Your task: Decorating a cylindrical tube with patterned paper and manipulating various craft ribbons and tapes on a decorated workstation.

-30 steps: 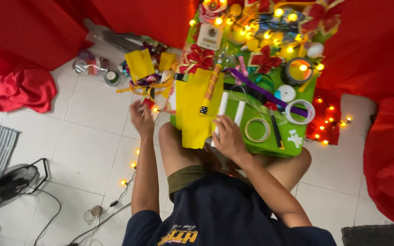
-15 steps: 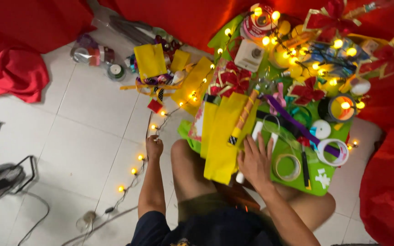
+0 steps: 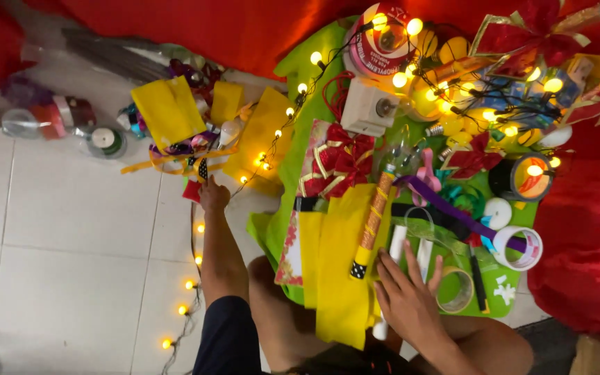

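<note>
My left hand [image 3: 213, 195] reaches to 11 o'clock, fingers closed on a small red scrap [image 3: 192, 190] on the tiled floor [image 3: 71, 229], just below the ribbon pile [image 3: 175, 149]. My right hand [image 3: 405, 295] lies flat, fingers spread wide, holding nothing, on the green board [image 3: 498, 305] beside the yellow felt sheet [image 3: 342, 278] at 1 o'clock.

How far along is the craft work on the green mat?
Looks early. Done: yellow paper sheet laid out over the green mat, patterned wrapped stick resting on it. In hand: right hand lies flat at the sheet's edge; left hand reaches to the ribbon and paper scraps on the floor tiles. Left: red bow and tape rolls lie loose, unattached.
</note>
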